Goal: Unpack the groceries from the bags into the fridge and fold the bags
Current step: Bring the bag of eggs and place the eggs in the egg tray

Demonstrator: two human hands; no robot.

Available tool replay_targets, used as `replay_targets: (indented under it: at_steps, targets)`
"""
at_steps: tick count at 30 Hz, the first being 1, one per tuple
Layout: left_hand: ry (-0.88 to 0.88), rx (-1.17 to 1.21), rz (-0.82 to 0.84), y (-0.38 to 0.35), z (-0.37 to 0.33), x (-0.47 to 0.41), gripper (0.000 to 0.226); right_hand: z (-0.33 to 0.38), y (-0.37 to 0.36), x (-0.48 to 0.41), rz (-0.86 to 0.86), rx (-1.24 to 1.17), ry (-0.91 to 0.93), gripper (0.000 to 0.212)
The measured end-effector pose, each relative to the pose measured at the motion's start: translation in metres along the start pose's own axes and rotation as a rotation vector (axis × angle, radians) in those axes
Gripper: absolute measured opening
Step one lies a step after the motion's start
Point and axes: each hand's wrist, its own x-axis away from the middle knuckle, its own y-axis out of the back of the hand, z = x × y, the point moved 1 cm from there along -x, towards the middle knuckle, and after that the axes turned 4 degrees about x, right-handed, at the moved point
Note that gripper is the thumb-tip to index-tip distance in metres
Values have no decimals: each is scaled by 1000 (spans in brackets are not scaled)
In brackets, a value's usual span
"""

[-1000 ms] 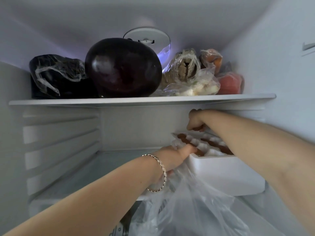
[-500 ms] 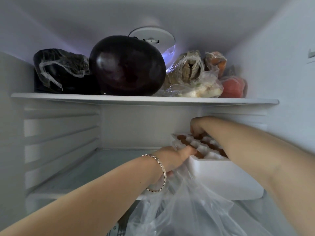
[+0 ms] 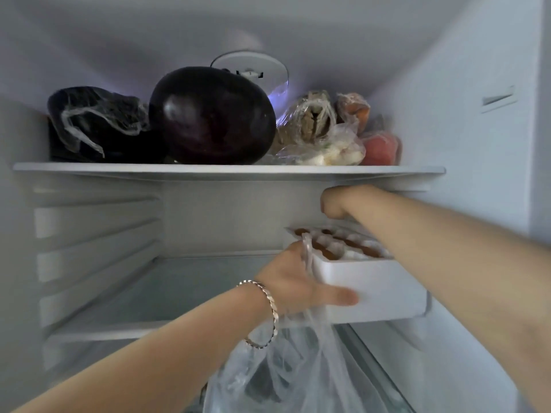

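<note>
A white egg tray (image 3: 384,289) holding brown eggs (image 3: 357,248) sits at the right of the fridge's lower shelf (image 3: 167,290). My left hand (image 3: 293,281) is at the tray's front left corner, thumb stretched along its front wall. A handle of the clear plastic bag (image 3: 286,377) loops up over that hand, and the bag hangs below the shelf. My right hand (image 3: 337,202) hovers above the back of the tray just under the upper shelf (image 3: 119,169), fingers curled downward. What those fingers hold is hidden.
On the upper shelf lie a big dark eggplant (image 3: 211,117), a black item in clear wrap (image 3: 89,123) at the left, and several bagged foods (image 3: 325,135) at the right. Ribbed side wall (image 3: 92,234) stands left; the right fridge wall (image 3: 465,144) is close.
My right hand rose from the eggs to just under the upper shelf. My left hand slid forward onto the tray's front corner, thumb now spread along its wall.
</note>
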Motion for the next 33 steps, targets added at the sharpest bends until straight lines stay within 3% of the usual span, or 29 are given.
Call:
replay_targets:
  at_steps: [4,7,11,16,19,21,26,30,33]
  targets:
    - [20,9,-27,0,0,2,81,-12,9,25,-22,19,-42,36]
    - [-6,-8,-39,0,-8,1,86,-20,12,43,-62,22,-33,29]
    - [-11,25,15,-4,-11,5,54,-17,8,79,-111,-6,-22,21]
    - [23,9,-27,-12,-10,17,58,-9,-1,127,-160,-117,-42,29]
    - [38,-122,-72,-10,-19,29,74,-6,2,155,-260,-144,-47,30]
    - [54,-361,-101,-6,-23,40,85,-2,1,168,-319,-197,-44,26]
    - [161,-533,-302,2,-24,95,46,21,-15,191,-467,-256,61,24]
    - [264,-613,-367,-3,-25,158,27,47,-18,214,-667,-398,197,25]
    - [387,-648,-420,-7,-23,204,23,79,-26,236,-540,-473,364,26]
